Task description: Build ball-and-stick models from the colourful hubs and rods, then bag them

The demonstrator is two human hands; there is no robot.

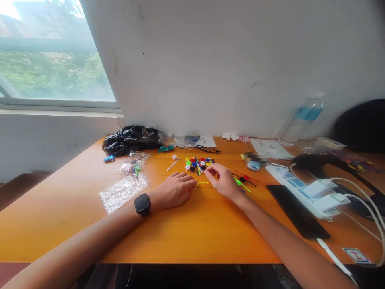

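Observation:
My left hand (177,189), with a black smartwatch on its wrist, rests palm down on the table. Its closed fingertips are on the round end of a small yellow plastic stick piece (203,183), whose thin stem points right. To the right, my right hand (224,181) is held in a pinch, thumb and index finger together; what is between them is too small to make out. Just beyond the hands lies a cluster of coloured round caps (188,163) with several thin sticks (197,165) across it. Right of my right hand are green sticks (242,184), plus red and black ones.
A white stick (173,164) and clear plastic bags (124,192) lie left. Behind them sits a black bag (130,140). On the right are a phone (296,210), a power strip (293,182) with plugged-in chargers, cables and a clear bottle (302,120). A wall stands behind.

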